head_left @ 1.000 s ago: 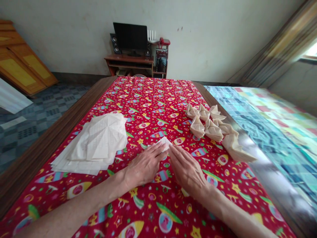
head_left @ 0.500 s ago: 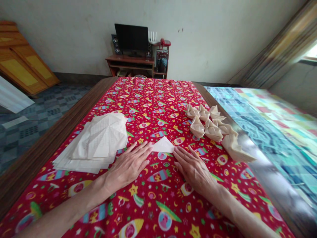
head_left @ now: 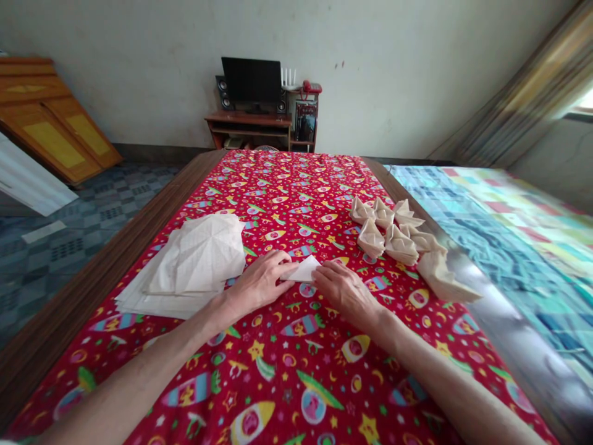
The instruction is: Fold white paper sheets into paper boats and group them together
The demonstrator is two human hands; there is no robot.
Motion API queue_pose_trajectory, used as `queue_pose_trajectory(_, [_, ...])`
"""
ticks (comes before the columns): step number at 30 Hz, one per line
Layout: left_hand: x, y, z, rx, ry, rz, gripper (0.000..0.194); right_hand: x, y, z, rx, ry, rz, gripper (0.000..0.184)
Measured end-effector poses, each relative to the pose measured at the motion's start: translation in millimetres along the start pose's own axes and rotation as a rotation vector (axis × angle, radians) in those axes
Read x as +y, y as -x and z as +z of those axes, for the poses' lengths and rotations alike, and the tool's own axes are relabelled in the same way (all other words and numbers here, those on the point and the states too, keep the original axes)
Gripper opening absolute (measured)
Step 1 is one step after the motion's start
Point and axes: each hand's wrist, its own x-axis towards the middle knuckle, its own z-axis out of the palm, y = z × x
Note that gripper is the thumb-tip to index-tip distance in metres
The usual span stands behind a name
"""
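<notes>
A small piece of folded white paper (head_left: 303,272) lies flat on the red patterned cloth (head_left: 296,377) that covers most of the counter (head_left: 152,204), about midway between left and right. One corner of it points toward the far side, and its near edge runs roughly left to right between the two hands.

The left hand (head_left: 265,278) comes in from the near left. Its forefinger stretches to the right across the left part of the paper, and its thumb lies just on the near side, so a narrow space shows between the two with the paper's left end there. Whether they pinch the paper or only press on it, I cannot tell.

The right hand (head_left: 346,289) comes in from the near right, its fingers bent and close together. Their tips touch the paper's right end and hide it; whether they grip it cannot be told either. Between the two sets of fingers, the middle and far corner of the paper are in plain view.

To the left of the left hand lies a stack of creased paper sheets (head_left: 199,262), the upper ones marked with folds that fan out from a centre. Farther off to the right, near the cloth's right edge, stands a cluster of folded cream paper pieces (head_left: 401,246), set close beside one another and well apart from the right hand.
</notes>
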Motion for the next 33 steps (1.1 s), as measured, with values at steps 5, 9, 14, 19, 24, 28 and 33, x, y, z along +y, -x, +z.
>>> queue_pose_trajectory(5, [2.1,0.9,-0.1,0.008,0.011,-0.027,0.033,-1.8,2.5,-1.7,0.001,0.073,-0.008,0.018])
queue_pose_trajectory(9, [4.5,-0.6,4.2,0.018,0.029,-0.057,0.029,-10.5,-2.2,-2.0,0.016,0.150,0.068,0.017])
queue_pose_trajectory(14, [7.4,-1.9,16.6,0.208,0.099,-0.165,0.059,-9.8,-7.7,-0.2,0.073,0.148,0.166,0.014])
queue_pose_trajectory(19, [23.4,-4.4,21.0,0.315,0.324,-0.334,0.074,-7.1,-11.6,-0.3,0.243,0.007,0.254,0.019])
queue_pose_trajectory(24, [38.7,-12.2,14.5,0.239,0.365,-0.258,0.059,-19.1,-15.1,1.0,0.279,-0.112,0.216,0.020])
queue_pose_trajectory(28, [40.0,-16.9,13.2,0.276,0.357,-0.264,0.045,-26.6,-16.7,-0.3,0.276,-0.152,0.311,0.018])
queue_pose_trajectory(33, [38.9,-17.2,13.1,0.315,0.288,-0.272,0.039,-22.9,-17.8,-6.1,0.239,-0.008,0.459,0.031])
